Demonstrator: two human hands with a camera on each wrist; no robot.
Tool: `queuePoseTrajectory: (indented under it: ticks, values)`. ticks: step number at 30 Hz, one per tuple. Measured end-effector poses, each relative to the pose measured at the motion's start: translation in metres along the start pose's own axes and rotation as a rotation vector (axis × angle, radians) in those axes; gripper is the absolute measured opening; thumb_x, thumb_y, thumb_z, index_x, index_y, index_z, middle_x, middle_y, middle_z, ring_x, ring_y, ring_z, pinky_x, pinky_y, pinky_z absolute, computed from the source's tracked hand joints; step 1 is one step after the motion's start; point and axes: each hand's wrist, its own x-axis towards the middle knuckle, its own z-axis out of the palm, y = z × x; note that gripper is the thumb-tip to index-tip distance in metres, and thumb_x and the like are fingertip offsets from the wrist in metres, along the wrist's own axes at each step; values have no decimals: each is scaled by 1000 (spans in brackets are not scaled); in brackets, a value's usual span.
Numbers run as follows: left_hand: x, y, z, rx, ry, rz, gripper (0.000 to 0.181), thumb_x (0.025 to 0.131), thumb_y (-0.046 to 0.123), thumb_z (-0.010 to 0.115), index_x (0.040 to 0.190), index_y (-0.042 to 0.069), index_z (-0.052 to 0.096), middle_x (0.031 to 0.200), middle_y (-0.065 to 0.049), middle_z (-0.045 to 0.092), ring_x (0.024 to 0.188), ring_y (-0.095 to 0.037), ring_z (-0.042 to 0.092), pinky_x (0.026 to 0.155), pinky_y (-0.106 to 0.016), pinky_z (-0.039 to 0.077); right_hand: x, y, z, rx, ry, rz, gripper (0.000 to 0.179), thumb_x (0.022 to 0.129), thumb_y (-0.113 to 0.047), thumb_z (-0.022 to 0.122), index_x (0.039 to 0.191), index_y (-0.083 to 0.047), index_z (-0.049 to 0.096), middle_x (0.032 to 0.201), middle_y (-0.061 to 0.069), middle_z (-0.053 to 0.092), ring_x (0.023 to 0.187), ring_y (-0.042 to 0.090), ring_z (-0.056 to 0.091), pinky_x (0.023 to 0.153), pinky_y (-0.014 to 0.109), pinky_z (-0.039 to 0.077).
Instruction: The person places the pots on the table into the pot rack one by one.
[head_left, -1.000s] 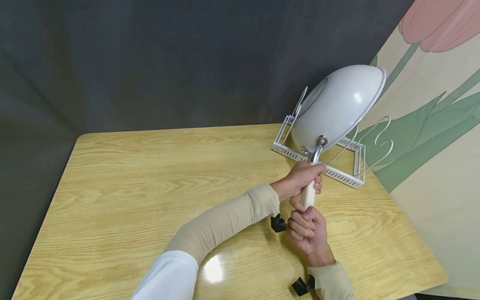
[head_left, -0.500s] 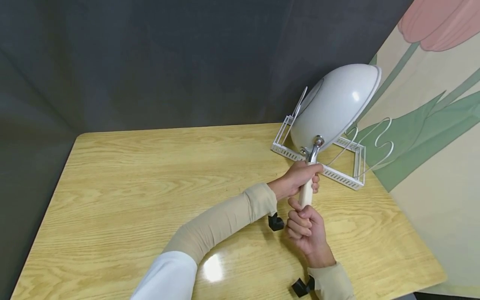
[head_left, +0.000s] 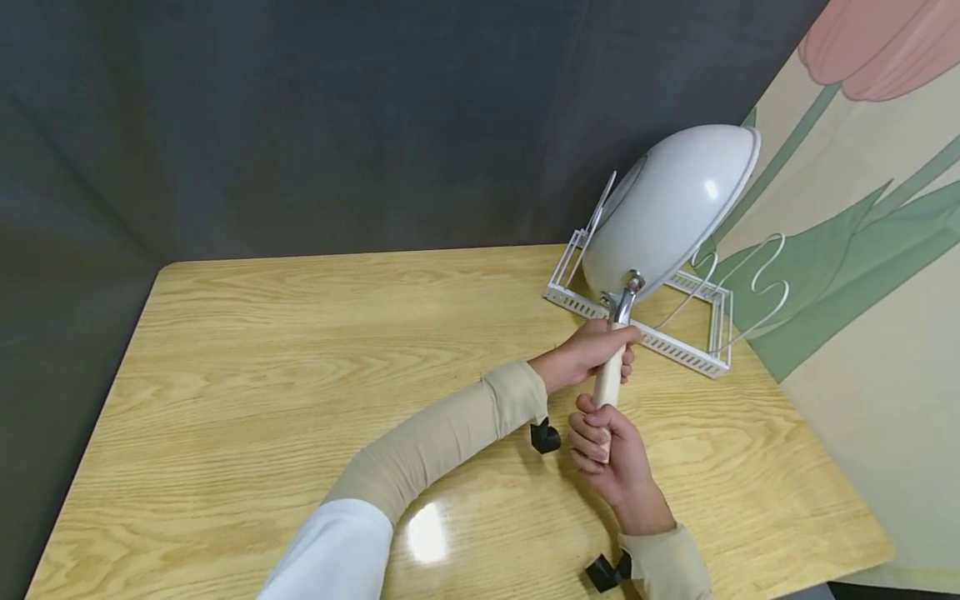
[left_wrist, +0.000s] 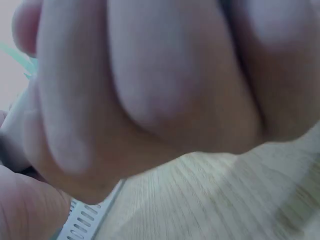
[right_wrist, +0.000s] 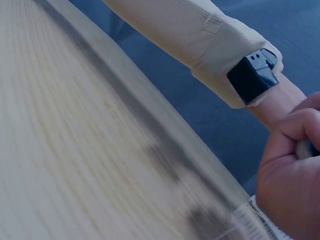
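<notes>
In the head view, a white wok stands tilted on its side in a white wire rack, its rounded underside facing me. A metal bracket joins it to a cream handle that slopes down towards me. My left hand grips this handle just below the bracket. Lower down, my right hand holds the handle's end, with fingers curled round it. Curled fingers fill most of the left wrist view. How the wok's base sits between the wires is partly hidden.
The wooden table spreads out to the left of the rack. A dark curtain hangs behind it, and a wall with painted flowers is on the right. Curved wire dividers rise from the rack's right side.
The wok and its handle have shifted slightly left, and my left hand has moved with them. The handle's end now shows within my right hand's grip. The rack looks almost unmoved.
</notes>
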Motion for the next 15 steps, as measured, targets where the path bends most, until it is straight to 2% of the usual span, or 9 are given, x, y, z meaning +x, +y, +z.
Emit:
queuePoseTrajectory:
  ticks: [5, 9, 12, 15]
  values:
    - [0, 1, -7, 39, -29, -3, 20, 100, 12, 61, 84, 7, 51, 61, -5, 55, 49, -15, 54, 48, -26, 52, 0, -5, 2, -183, 217, 45, 23, 98, 1, 24, 99, -12, 43, 71, -3, 38, 57, 8, 32, 48, 17, 29]
    - [1, 1, -12, 51, -49, -13, 17, 101, 13, 61, 88, 8, 51, 62, -6, 56, 51, -16, 56, 50, -28, 53, 3, -7, 5, -332, 405, 58, 13, 101, 0, 30, 104, -9, 39, 77, 0, 47, 64, 10, 45, 57, 19, 39]
    - [3, -1, -14, 48, -56, -17, 16, 101, 13, 61, 91, 10, 49, 64, -6, 57, 52, -16, 56, 51, -28, 54, 4, -6, 5, -400, 491, 48, 8, 102, -1, 37, 107, -7, 38, 82, 1, 47, 68, 12, 48, 60, 20, 43]
    - [5, -3, -16, 71, -56, -15, 16, 101, 14, 62, 92, 10, 50, 64, -7, 58, 52, -17, 57, 51, -29, 54, 5, -5, 4, -489, 560, 26, 8, 102, -1, 41, 108, -6, 43, 86, 1, 51, 72, 12, 52, 64, 22, 47]
